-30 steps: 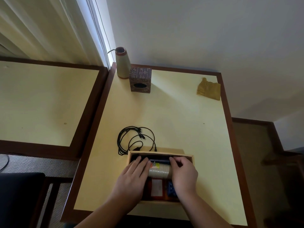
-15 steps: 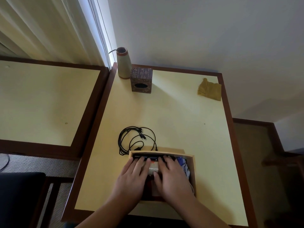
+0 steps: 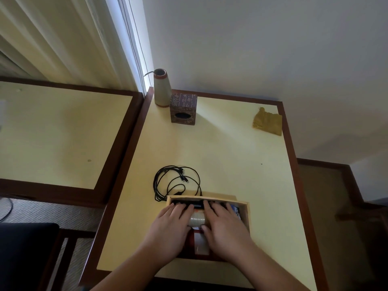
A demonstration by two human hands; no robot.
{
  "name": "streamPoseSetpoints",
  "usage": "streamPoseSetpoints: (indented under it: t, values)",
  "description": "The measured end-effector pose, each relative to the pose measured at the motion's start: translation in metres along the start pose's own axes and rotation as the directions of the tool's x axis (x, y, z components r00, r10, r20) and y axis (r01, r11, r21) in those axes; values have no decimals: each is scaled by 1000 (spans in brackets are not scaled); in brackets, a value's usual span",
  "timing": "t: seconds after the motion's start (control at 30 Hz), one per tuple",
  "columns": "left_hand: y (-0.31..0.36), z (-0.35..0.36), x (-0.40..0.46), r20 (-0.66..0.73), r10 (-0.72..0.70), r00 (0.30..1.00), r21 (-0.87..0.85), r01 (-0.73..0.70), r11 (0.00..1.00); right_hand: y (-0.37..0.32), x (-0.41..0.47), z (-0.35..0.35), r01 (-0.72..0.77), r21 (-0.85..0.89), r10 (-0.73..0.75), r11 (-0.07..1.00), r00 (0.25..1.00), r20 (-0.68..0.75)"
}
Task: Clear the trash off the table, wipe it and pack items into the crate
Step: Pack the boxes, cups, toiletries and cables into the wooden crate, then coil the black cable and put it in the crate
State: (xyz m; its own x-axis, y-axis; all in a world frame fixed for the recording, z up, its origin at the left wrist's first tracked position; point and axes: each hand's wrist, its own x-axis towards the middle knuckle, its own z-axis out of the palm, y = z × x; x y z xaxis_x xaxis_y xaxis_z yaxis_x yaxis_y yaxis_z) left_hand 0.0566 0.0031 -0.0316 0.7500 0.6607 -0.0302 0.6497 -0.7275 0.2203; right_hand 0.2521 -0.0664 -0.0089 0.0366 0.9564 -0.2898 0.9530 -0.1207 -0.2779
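Both hands down in the wooden crate [image 3: 246, 215] at the near edge of the table [image 3: 231, 156]. Left hand [image 3: 170, 227] lies flat, fingers spread, palm down over the crate's left half, fingertips up against its far wall. Right hand [image 3: 225, 224] same story on the right half: fingers splayed, pressing down, not pinching anything. Between the two hands, a stack of paper cups [image 3: 197, 219] lies on its side inside the crate, ribbed rims showing; both hands touch it from either side. Under the cups, nearer the person, a red box w/ a white label [image 3: 200, 243] sits on the crate floor. Something blue & white [image 3: 235, 210] pokes out at the crate's right end, past the right hand; can't tell what it is. Dark item along the far wall inside, too shadowed to name.

Just beyond the crate's far-left corner, a black cable [image 3: 176, 182] lies in a loose coil on the table, one end touching the crate's far wall. Well beyond the crate, at the table's far-left corner, a cone-shaped vase [image 3: 161, 89] stands upright, w/ a patterned tissue box [image 3: 183, 109] right beside it. Far right from the crate, a yellow cloth [image 3: 267, 121] sits crumpled near the table's far-right corner.
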Motion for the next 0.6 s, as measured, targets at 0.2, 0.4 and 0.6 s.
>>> streamPoseSetpoints:
  t: [0.2,0.4,0.6]
  values:
    - [-11,-14,-31,-155,-238,959,-357,170,919,38,-39,-13,7,114,24,994,965,-262]
    - [-42,-32,-6,72,-771,632,-571,660,488,59,-42,-12,-306,196,320,932,947,-44]
    - [-74,-15,64,366,-751,550,-442,813,380,51,-39,11,-236,443,269,865,963,-13]
